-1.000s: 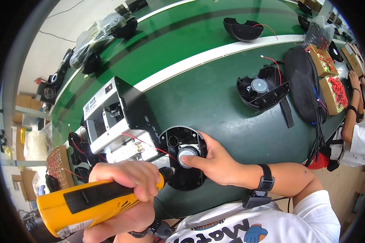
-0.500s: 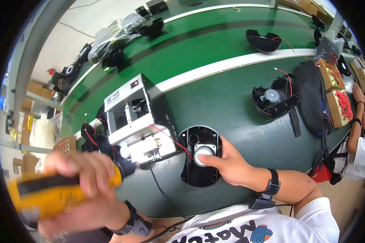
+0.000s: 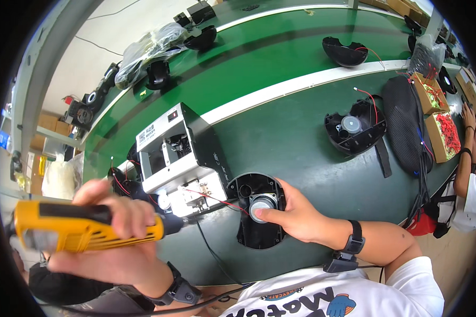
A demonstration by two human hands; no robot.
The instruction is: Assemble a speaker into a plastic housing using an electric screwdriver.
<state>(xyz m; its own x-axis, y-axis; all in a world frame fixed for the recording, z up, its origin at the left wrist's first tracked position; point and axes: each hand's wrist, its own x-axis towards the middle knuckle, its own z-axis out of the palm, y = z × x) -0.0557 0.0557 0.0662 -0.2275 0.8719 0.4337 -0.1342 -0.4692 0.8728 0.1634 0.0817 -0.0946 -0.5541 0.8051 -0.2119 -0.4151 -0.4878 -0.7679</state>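
My left hand [image 3: 119, 240] is wrapped round a yellow and black power screwdriver [image 3: 90, 227], held nearly level. The tool's dark nose points right, close to the front ledge of a silver screw feeder [image 3: 188, 182]; whether its bit touches cannot be made out. My right hand [image 3: 296, 214] grips the right edge of a black plastic shell [image 3: 259, 236] lying on the bench. Its thumb presses on a round silver speaker [image 3: 259, 206] seated inside the shell. From the speaker a red wire [image 3: 217, 199] runs left across the feeder's ledge.
Another black shell with a speaker [image 3: 354, 129] sits to the right, beside a black mesh case [image 3: 404, 127]. Beyond are boxes of red wires [image 3: 444, 138] and a co-worker's arm [image 3: 463, 174]. An empty shell [image 3: 345, 51] lies on the far green strip. A black cable [image 3: 211, 251] trails below the feeder.
My left hand and the screwdriver have moved slightly right and up, nearer the feeder's ledge. The shell in my right hand has shifted a little left and down, thumb still on the speaker.
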